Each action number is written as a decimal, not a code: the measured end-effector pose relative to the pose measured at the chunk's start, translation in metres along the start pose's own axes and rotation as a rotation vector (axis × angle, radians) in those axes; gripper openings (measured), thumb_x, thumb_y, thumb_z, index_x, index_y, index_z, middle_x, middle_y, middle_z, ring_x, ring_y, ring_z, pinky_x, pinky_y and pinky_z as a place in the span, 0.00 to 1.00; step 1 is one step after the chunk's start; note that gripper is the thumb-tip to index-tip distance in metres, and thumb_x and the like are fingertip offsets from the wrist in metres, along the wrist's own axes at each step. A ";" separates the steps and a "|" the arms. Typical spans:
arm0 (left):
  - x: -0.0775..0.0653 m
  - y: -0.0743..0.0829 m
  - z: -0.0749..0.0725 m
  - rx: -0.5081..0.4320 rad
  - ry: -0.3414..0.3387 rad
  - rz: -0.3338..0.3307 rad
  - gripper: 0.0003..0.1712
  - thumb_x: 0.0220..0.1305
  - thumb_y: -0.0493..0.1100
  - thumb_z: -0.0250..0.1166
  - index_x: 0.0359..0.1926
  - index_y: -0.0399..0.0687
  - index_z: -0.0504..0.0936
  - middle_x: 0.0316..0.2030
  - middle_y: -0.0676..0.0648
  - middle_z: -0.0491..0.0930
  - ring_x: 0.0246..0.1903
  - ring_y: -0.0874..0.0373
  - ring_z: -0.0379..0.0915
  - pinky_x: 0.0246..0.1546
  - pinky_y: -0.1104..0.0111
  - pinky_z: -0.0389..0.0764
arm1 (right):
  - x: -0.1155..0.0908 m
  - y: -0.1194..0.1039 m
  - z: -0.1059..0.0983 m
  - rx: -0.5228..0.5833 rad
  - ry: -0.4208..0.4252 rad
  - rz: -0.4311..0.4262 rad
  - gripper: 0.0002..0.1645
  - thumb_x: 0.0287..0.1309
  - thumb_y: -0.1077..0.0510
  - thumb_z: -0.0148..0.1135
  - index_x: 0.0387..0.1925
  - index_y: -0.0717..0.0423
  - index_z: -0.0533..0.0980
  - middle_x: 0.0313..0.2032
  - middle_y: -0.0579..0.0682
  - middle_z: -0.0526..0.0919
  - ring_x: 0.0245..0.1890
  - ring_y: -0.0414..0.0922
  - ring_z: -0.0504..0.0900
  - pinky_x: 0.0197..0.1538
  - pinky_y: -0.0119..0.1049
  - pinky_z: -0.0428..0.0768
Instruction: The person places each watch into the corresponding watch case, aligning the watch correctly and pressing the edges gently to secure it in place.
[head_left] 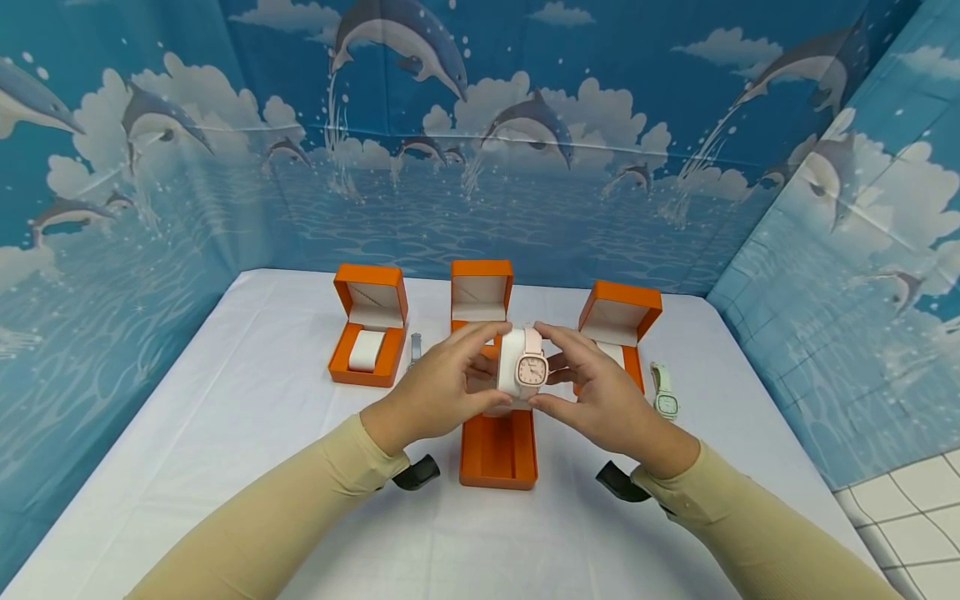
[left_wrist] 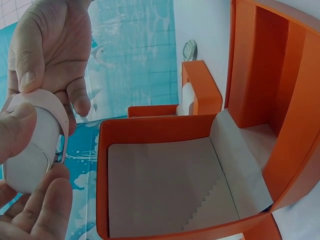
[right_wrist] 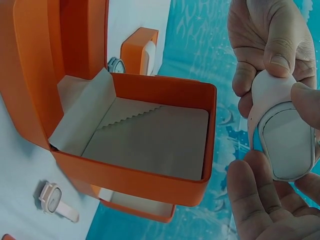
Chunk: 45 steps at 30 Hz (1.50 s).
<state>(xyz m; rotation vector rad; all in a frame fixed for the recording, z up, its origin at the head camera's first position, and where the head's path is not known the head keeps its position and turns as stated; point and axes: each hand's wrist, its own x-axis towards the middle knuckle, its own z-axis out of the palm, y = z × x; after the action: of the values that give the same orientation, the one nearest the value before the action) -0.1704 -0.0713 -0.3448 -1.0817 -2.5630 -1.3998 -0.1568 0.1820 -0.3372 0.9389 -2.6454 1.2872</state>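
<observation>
One pink watch (head_left: 532, 371), strapped round a white cushion (head_left: 509, 362); cushion pinched between left hand (head_left: 438, 383) thumb and fingers, watch side likewise by right hand (head_left: 600, 396). One orange box (head_left: 498, 482), open, below the fingers; blue watch (head_left: 416, 343) left of them, green watch (head_left: 664, 392) right.

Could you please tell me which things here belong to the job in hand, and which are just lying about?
Seemingly in the job:
left hand and right hand
white cushion they hold
pink watch around it
near orange box

Apparently just lying about for now:
left box
back middle box
right box
blue watch
green watch
pale watch
</observation>
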 end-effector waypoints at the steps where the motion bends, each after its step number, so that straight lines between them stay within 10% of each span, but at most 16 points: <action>1: 0.000 0.000 0.000 0.001 -0.001 -0.001 0.49 0.64 0.43 0.77 0.81 0.50 0.62 0.73 0.49 0.70 0.52 0.58 0.85 0.51 0.74 0.86 | 0.000 0.000 0.000 -0.002 0.001 0.000 0.52 0.60 0.66 0.76 0.81 0.54 0.60 0.72 0.56 0.70 0.54 0.49 0.85 0.56 0.33 0.87; 17: 0.000 0.001 0.000 -0.005 0.000 -0.006 0.50 0.64 0.44 0.77 0.81 0.51 0.61 0.73 0.49 0.69 0.52 0.58 0.85 0.51 0.74 0.86 | 0.000 0.002 0.001 -0.005 0.011 -0.016 0.52 0.60 0.66 0.76 0.80 0.53 0.61 0.72 0.56 0.71 0.54 0.49 0.85 0.55 0.52 0.88; 28: 0.000 0.000 0.001 -0.002 0.005 -0.010 0.49 0.64 0.44 0.78 0.81 0.51 0.62 0.72 0.49 0.70 0.52 0.58 0.85 0.51 0.74 0.86 | 0.000 0.001 0.001 -0.014 0.011 -0.009 0.51 0.61 0.65 0.76 0.80 0.53 0.61 0.71 0.55 0.71 0.54 0.48 0.85 0.55 0.40 0.88; 45: 0.001 0.001 0.001 -0.026 -0.002 -0.007 0.49 0.64 0.43 0.77 0.81 0.50 0.62 0.72 0.48 0.70 0.52 0.57 0.85 0.51 0.74 0.86 | 0.001 0.001 0.001 -0.003 0.012 -0.012 0.50 0.61 0.64 0.76 0.80 0.53 0.61 0.71 0.55 0.71 0.53 0.48 0.84 0.55 0.48 0.88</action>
<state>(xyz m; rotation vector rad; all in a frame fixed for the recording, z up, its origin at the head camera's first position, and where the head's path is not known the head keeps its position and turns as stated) -0.1706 -0.0697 -0.3444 -1.0787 -2.5594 -1.4389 -0.1576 0.1809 -0.3384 0.9424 -2.6283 1.2822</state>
